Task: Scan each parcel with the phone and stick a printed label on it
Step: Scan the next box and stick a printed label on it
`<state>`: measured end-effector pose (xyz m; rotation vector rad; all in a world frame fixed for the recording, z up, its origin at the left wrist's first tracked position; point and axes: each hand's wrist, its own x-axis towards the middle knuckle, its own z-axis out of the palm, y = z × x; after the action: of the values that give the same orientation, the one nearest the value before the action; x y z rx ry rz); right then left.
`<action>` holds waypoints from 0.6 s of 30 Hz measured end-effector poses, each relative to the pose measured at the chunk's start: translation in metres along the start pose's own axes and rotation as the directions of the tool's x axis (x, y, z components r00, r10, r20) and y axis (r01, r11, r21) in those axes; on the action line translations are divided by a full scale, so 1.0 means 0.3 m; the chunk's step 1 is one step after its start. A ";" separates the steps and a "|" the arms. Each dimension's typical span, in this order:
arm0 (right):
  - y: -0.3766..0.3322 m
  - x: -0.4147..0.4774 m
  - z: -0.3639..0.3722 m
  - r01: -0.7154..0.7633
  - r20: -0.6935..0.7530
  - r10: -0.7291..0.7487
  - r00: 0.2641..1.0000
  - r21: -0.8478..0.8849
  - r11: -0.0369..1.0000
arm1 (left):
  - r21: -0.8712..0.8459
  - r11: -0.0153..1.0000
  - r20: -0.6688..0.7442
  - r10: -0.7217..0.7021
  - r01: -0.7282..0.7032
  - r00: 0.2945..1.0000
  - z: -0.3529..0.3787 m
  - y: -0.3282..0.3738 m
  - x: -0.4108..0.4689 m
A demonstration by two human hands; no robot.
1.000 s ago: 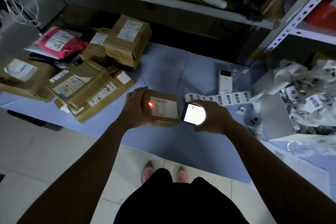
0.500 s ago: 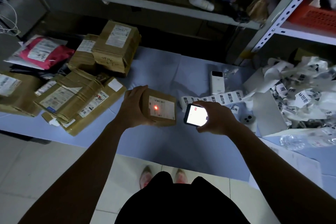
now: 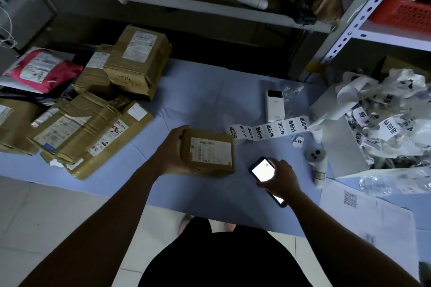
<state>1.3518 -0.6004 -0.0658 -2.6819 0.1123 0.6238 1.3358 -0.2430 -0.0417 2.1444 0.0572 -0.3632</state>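
Note:
My left hand (image 3: pixel 172 154) grips a small brown parcel (image 3: pixel 207 152) by its left side, its white shipping label facing up. The parcel is over the pale blue table cover (image 3: pixel 198 98). To its right, my right hand (image 3: pixel 281 176) holds a phone (image 3: pixel 262 169) with a bright white screen, lowered and apart from the parcel. A strip of printed labels (image 3: pixel 270 130) with black characters lies flat beyond the phone, running right toward a white label printer (image 3: pixel 274 105).
Several taped brown parcels (image 3: pixel 93 128) and a red mailer (image 3: pixel 44 72) are piled at the left. A heap of crumpled label backing (image 3: pixel 387 121) fills a box at the right. A white controller (image 3: pixel 317 163) lies near the phone. Metal shelving (image 3: pixel 363 16) stands behind.
The red scan dot on the parcel's label is gone. My right hand has pulled the phone down and to the right, away from the parcel. My left hand keeps its hold.

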 end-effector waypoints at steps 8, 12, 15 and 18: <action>0.000 0.076 0.040 -0.032 -0.025 0.026 0.999 -0.273 0.962 | 0.037 0.983 0.090 -0.182 0.179 0.979 -0.004 -0.031 0.020; -0.124 0.171 -0.012 0.146 -0.070 -0.155 0.985 -0.122 0.982 | 0.033 0.977 0.057 -0.211 0.209 0.976 -0.007 -0.031 0.016; -0.275 0.253 -0.048 0.369 -0.115 -0.365 0.924 0.010 0.929 | 0.022 0.983 -0.018 -0.184 0.185 0.983 0.005 -0.013 0.022; -0.392 0.326 -0.069 0.477 0.093 -0.470 0.878 -0.090 0.874 | 0.058 0.983 -0.105 -0.167 0.174 0.980 0.011 0.029 0.035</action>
<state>1.4671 -0.4989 -0.0506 -2.6348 -0.6017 0.5702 1.3465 -0.2515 -0.0394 2.2292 0.2912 -0.3607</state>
